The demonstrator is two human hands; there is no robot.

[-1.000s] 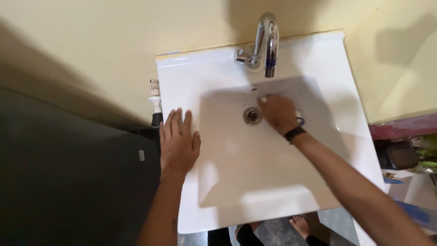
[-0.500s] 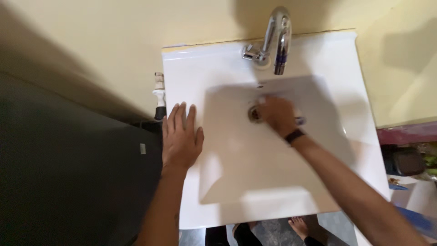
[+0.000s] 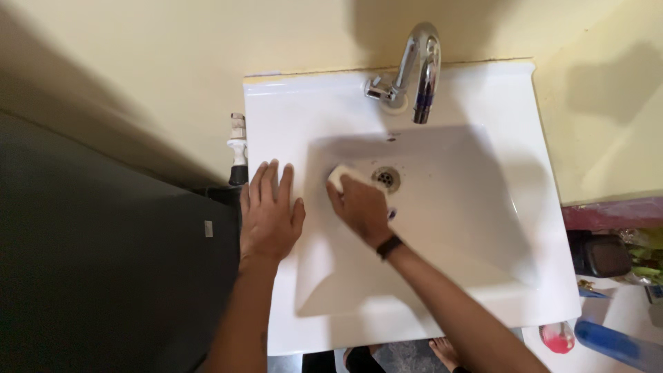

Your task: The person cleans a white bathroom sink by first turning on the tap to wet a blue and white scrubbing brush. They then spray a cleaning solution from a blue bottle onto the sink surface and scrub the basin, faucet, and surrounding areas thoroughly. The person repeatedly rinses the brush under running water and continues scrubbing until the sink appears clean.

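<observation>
While the left hand (image 3: 269, 215) lies flat, fingers spread, on the rim of the white ceramic sink (image 3: 483, 276), the right hand (image 3: 359, 204) presses closed on a pale scrubbing sponge (image 3: 338, 174) inside the basin, just left of the round metal drain (image 3: 385, 178), below the chrome tap (image 3: 421, 65).

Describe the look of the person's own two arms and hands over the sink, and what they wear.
Both forearms are bare, with no sleeves in view and no gloves. The right hand has a dark band around its wrist, like a watch strap or bracelet. The left hand wears no ring or band that shows; a small dark mark sits low on that forearm.
</observation>
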